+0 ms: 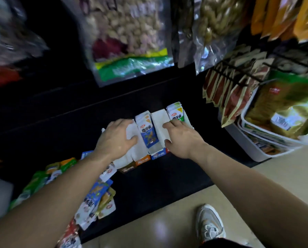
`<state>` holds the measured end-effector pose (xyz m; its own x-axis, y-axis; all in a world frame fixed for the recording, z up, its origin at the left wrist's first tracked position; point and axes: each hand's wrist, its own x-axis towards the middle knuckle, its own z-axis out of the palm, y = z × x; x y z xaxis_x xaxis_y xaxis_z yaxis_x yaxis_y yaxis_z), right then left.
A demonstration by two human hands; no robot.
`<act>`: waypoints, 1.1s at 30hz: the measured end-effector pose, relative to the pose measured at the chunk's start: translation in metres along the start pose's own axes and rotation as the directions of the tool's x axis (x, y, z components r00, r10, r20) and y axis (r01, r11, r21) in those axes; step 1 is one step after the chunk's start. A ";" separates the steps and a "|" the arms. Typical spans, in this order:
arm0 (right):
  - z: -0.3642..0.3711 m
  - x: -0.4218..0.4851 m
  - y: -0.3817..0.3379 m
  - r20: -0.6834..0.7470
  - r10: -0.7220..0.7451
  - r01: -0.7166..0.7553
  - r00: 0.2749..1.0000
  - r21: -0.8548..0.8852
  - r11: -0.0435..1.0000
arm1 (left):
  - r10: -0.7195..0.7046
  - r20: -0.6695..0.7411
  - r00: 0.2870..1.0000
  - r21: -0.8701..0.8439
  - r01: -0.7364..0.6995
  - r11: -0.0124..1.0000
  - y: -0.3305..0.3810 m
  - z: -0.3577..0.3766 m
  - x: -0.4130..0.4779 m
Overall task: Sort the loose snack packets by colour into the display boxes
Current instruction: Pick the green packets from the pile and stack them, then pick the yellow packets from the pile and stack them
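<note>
Now your left hand (116,138) curls over the left flap (131,130) of the display boxes (142,161), and your right hand (182,136) grasps the middle flap (158,120). The boxes sit side by side on the black shelf (167,176), long axes running front to back, coloured fronts toward you. Blue packets (148,135) stand upright between your hands, green packets (176,113) just right of them. Loose packets (96,194) lie heaped at lower left, partly under your left forearm. Nut bags (128,36) hang above, a white basket (260,153) sits right, and a shoe (210,222) is on the floor.
</note>
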<state>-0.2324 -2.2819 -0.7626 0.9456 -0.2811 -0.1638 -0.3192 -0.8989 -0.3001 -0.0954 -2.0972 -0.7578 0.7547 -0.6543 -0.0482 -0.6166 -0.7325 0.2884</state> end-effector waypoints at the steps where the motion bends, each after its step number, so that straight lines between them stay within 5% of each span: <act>1: -0.013 -0.006 -0.016 0.007 -0.028 0.028 1.000 -0.027 0.999 | -0.032 0.035 0.999 0.015 0.031 0.999 -0.010 -0.015 -0.021; 12: -0.056 -0.067 -0.178 0.169 -0.249 0.288 0.954 -0.280 0.916 | -0.343 0.120 0.932 0.025 0.342 0.939 -0.117 -0.104 -0.229; 19: 0.049 -0.062 -0.222 0.333 -0.250 0.326 0.909 -0.198 0.924 | -0.502 0.259 0.825 -0.106 0.541 0.834 -0.182 -0.040 -0.288; 24: 0.138 -0.042 -0.232 0.427 -0.184 0.260 0.885 -0.126 0.957 | -0.490 0.237 0.839 -0.140 0.528 0.837 -0.205 0.024 -0.299; 28: 0.187 -0.018 -0.237 0.355 -0.188 0.226 0.916 -0.069 0.972 | -0.516 0.245 0.821 -0.126 0.555 0.823 -0.212 0.067 -0.289; 33: 0.224 0.010 -0.242 0.321 -0.326 0.379 0.889 -0.120 0.917 | -0.588 0.230 0.775 -0.054 0.613 0.788 -0.217 0.112 -0.281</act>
<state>-0.1598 -1.9917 -0.9018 0.9248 0.1507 -0.3492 0.0735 -0.9716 -0.2249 -0.1984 -1.7751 -0.9137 0.8962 -0.1200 -0.4272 -0.0110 -0.9684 0.2490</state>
